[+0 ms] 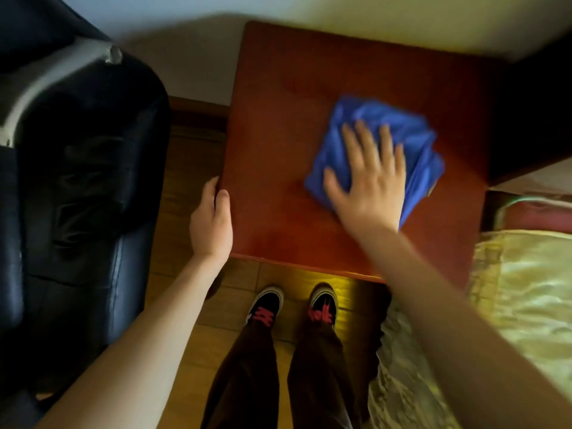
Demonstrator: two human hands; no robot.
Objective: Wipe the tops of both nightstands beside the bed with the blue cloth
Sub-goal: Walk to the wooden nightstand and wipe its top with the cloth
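Note:
A reddish-brown wooden nightstand [294, 88] stands in front of me against the wall. The crumpled blue cloth [399, 128] lies on the right half of its top. My right hand [368, 178] presses flat on the cloth with fingers spread. My left hand [212, 221] grips the nightstand's left edge near the front corner, thumb on top. Hand and cloth look slightly blurred. The second nightstand is out of sight.
A black leather armchair [77, 187] stands close on the left. The bed with a gold cover [526, 289] lies on the right, touching the nightstand's side. My feet [294, 305] stand on the wooden floor just before the nightstand.

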